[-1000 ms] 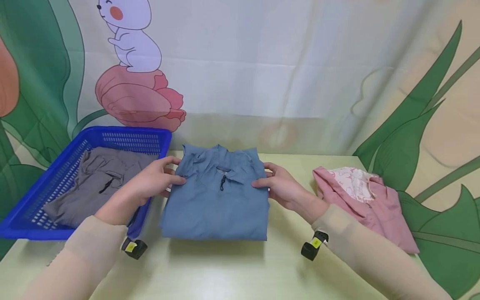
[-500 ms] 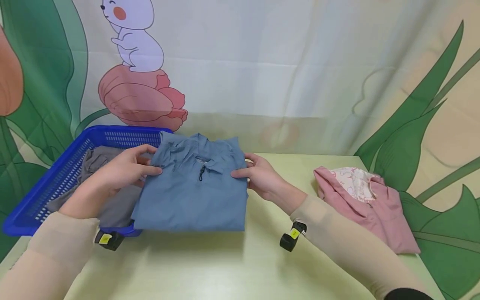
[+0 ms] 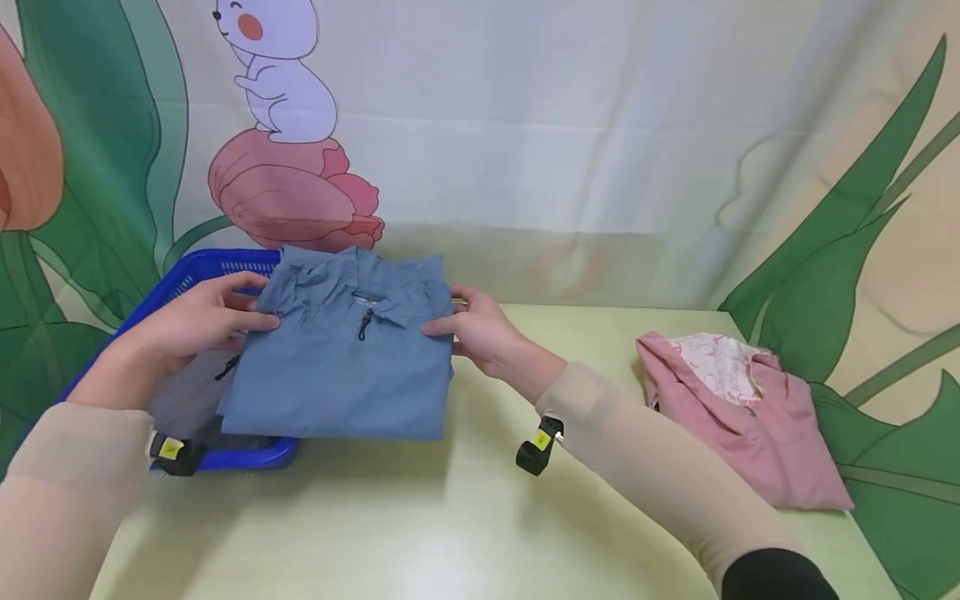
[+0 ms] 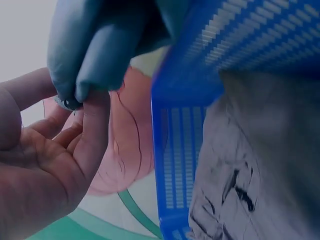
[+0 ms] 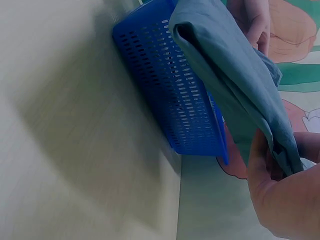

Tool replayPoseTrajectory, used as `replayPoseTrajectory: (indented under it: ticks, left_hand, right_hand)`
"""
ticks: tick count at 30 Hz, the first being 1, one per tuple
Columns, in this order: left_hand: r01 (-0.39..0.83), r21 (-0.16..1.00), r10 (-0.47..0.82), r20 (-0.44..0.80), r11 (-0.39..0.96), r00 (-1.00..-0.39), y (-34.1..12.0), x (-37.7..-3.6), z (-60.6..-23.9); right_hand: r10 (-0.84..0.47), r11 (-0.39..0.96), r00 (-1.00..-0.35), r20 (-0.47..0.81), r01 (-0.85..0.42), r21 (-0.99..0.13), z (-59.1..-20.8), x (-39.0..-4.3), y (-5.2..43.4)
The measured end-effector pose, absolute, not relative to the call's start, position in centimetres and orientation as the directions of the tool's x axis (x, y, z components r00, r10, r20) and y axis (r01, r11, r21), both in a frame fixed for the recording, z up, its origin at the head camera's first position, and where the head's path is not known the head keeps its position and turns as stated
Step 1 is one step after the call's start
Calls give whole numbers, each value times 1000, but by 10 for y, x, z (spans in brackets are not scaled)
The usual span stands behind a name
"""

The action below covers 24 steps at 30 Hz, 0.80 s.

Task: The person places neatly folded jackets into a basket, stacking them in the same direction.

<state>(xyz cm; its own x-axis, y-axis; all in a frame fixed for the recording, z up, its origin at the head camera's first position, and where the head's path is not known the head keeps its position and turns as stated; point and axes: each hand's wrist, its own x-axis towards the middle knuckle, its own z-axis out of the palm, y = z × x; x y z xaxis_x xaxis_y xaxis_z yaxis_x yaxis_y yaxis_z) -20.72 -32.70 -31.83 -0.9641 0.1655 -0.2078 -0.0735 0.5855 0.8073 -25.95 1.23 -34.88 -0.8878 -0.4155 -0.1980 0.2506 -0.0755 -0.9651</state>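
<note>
A folded blue jacket (image 3: 341, 358) with a short zip and black pull at its collar hangs above the table, partly over the blue basket (image 3: 281, 454). My left hand (image 3: 198, 321) pinches its left edge, thumb on top and fingers beneath. At the right edge my right hand (image 3: 487, 333) pinches it the same way. In the left wrist view the hand (image 4: 55, 145) grips a fold of the blue cloth. The right wrist view shows the thumb and fingers of the hand (image 5: 280, 195) on either side of the folded layers. Inside the basket lies a grey garment (image 3: 191, 400), largely covered by the blue one.
A folded pink garment (image 3: 757, 433) with a white patterned lining lies at the right of the pale table (image 3: 465, 533). Behind the table hangs a printed curtain (image 3: 555, 167) with leaves, flowers and a white animal.
Both hands have carried the folded blue jacket left and slightly away from me, from beside the basket to partly over it. The grey garment is now more covered; the pink one has stayed put.
</note>
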Motion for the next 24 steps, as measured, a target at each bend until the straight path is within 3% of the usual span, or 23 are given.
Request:
replayPoseTrajectory:
  ticks: [9, 24]
  left_hand:
    - [-44, 751, 175, -210, 659, -962, -372, -212, -311]
    - [-72, 603, 59, -196, 794, -979, -449, -223, -327]
  right_hand:
    - [-400, -106, -898, -184, 245, -964, -353, -261, -33]
    - [-334, -137, -928, -165, 221, -966, -354, -252, -106]
